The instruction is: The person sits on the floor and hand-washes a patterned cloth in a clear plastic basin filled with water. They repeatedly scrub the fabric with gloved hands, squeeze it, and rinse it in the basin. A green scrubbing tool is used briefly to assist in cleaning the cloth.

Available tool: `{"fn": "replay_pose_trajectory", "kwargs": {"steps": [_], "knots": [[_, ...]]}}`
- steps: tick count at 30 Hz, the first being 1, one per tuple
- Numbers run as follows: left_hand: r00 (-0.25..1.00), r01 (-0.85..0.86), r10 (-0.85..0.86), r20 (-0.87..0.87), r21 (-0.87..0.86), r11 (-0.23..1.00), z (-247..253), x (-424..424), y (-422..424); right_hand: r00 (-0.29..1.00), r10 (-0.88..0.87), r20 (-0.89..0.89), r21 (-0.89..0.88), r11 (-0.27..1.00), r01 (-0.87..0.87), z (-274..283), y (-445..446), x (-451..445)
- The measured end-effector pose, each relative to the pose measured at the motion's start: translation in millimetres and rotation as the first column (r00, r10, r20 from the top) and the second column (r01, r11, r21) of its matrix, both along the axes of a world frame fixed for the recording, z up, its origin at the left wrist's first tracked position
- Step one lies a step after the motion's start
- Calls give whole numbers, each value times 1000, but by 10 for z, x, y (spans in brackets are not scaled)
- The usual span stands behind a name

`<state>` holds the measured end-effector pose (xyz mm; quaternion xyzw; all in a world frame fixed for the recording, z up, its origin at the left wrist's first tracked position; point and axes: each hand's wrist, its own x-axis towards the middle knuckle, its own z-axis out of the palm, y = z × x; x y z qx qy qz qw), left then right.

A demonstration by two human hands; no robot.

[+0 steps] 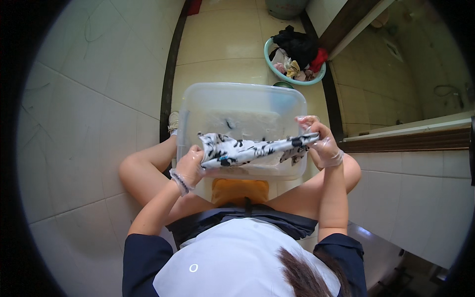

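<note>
A white cloth garment with a black print (252, 150) is stretched between my two hands above a clear plastic tub (196, 92). My left hand (191, 165) grips its left end, and my right hand (322, 139) pinches the right end, held slightly higher. Thin transparent plastic gloves cover both hands, gathered at the wrists. Cloudy water with suds (241, 120) lies in the tub, and small dark shapes show in it. The cloth hides the nearer part of the water. Which kind of garment it is, I cannot tell.
Beyond the tub, a light-blue basin (269, 61) holds a pile of clothes (295, 46), black, red and pale. A green round object (283, 85) sits between the two. An orange stool (239, 189) stands between my legs. Tiled walls flank me, with a framed glass opening (393, 81) at right.
</note>
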<state>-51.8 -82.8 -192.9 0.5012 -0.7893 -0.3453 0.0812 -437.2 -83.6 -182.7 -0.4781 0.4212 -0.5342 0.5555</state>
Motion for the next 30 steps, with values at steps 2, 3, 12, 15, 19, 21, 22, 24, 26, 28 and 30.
{"fn": "replay_pose_trajectory", "kwargs": {"steps": [2, 3, 12, 15, 19, 21, 22, 24, 26, 28, 30], "knots": [[982, -81, 81, -170, 4, 997, -27, -141, -59, 837, -95, 539, 92, 994, 54, -15, -11, 328], [779, -76, 285, -559, 366, 927, -76, -256, -86, 761, -266, 592, 406, 914, 4, -35, -38, 561], [55, 150, 938, -342, 932, 331, -976, -1136, 172, 498, -383, -778, -472, 879, -61, -670, 94, 1908], [65, 220, 946, -319, 929, 298, -1116, -1083, 185, 650, -404, -644, -274, 915, 297, -703, 113, 1864], [-155, 678, 684, -713, 427, 598, -1171, -1055, 83, 697, -350, -626, -646, 734, -212, -703, 104, 1960], [-53, 469, 671, -739, 575, 670, -1106, -1064, 89, 481, -432, -763, -549, 825, -130, -766, 105, 1993], [-149, 552, 780, -608, 603, 576, -1045, -1065, 113, 355, -455, -817, -509, 858, -72, -817, 97, 1973], [49, 307, 890, -452, 855, 418, -892, -1047, 134, 571, -514, -640, -262, 845, 467, -943, 105, 1843], [186, 2, 849, -495, 864, 504, -728, -970, 136, 697, -385, -605, -99, 905, 414, -1067, 133, 1595], [288, -158, 805, -519, 803, 575, -609, -809, 110, 788, -275, -551, 68, 926, 371, -1147, 188, 1290], [334, -290, 722, -606, 663, 690, -556, -615, 98, 841, -100, -532, 374, 863, 340, -1160, 267, 1052]]}}
